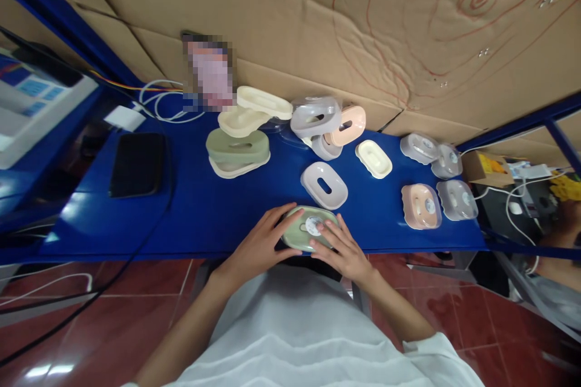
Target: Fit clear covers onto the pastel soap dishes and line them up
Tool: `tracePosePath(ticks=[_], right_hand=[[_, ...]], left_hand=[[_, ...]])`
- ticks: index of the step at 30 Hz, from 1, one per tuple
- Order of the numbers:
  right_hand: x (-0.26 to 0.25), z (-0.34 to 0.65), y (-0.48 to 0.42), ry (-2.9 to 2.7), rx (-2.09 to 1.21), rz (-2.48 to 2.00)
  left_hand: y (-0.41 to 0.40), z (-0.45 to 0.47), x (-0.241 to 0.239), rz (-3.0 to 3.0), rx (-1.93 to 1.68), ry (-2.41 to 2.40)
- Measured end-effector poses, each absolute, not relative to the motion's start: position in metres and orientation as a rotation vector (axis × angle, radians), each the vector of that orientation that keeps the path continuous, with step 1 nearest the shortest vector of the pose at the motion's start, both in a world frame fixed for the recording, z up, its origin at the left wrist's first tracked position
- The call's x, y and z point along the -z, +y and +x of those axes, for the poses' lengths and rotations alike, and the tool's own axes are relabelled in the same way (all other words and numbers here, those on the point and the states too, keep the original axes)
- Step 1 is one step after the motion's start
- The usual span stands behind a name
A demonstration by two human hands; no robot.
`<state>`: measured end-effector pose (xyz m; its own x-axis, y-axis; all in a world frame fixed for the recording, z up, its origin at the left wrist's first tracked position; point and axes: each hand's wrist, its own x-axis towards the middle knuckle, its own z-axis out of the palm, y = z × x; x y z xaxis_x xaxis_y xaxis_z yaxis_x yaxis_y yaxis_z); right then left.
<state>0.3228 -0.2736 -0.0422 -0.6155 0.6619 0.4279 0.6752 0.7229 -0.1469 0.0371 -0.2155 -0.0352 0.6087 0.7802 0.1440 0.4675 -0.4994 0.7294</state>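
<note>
A green oval plastic box [297, 231] with a clear cover and a round white label sits at the table's front edge. My left hand [263, 236] is wrapped round its left end, thumb in front and fingers over the back. On its right end lies my right hand [342, 251], fingers bent over the cover and touching the label. Just behind the box is a lilac oval piece with a slot [336, 184]. A small cream oval tray [374, 159] rests further back to the right.
Green oval parts [238, 145] and cream parts [242, 123] are stacked at back left. Lilac [303, 120] and peach pieces [356, 124] overlap at the back. Several covered boxes, one peach [420, 205], stand right. A black flat object [137, 165] and cables lie left. A person's arm shows far right.
</note>
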Motion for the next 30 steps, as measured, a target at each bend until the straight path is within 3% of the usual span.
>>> tracePosePath(ticks=[7, 14, 20, 27, 30], right_hand=[[0.028, 0.334, -0.261, -2.481, -0.018, -0.997], [0.003, 0.414, -0.178, -1.884, 0.089, -1.915], [0.003, 0.398, -0.191, -1.993, -0.050, -1.822], [-0.045, 0.343, -0.253, -2.358, -0.334, -1.200], [-0.055, 0.362, -0.238, -2.267, -0.207, -1.229]], left_hand=[[-0.217, 0.034, 0.033, 2.158, -0.623, 1.034], [-0.227, 0.014, 0.039, 2.177, -0.575, 1.129], [-0.230, 0.011, 0.042, 2.060, -0.718, 1.236], [-0.216, 0.058, 0.015, 2.123, -0.850, 1.033], [-0.202, 0.089, 0.008, 2.146, -0.925, 1.005]])
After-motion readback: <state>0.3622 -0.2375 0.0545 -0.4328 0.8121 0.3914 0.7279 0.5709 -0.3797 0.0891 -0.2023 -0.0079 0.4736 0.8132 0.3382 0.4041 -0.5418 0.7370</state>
